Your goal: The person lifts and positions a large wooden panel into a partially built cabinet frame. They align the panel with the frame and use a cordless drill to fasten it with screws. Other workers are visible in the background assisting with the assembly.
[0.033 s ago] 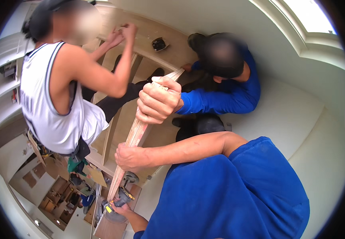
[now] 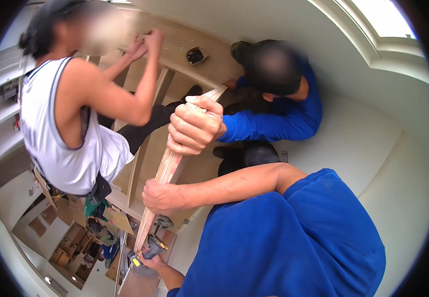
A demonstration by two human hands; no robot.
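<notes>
— Wooden strip [image 2: 167,166]: where does it sit?
— Centre-left, in front of the frame [image 2: 140,163] where a person in a white vest climbs. Its long axis runs from 7 o'clock up to 1 o'clock, top end pointing at 1.
— Who has it?
— The wearer's right hand [image 2: 162,195] has its fingers wrapped tight round the lower part. A co-worker's hand [image 2: 194,128] grips it higher up.
— And the left hand [image 2: 147,258]?
— Low at 7 o'clock, fingers closed round a yellow-and-black drill [image 2: 151,246].
— Which step?
— Probably steadying the strip for fixing. The next move likely calls for bringing the drill up without letting the strip twist.
</notes>
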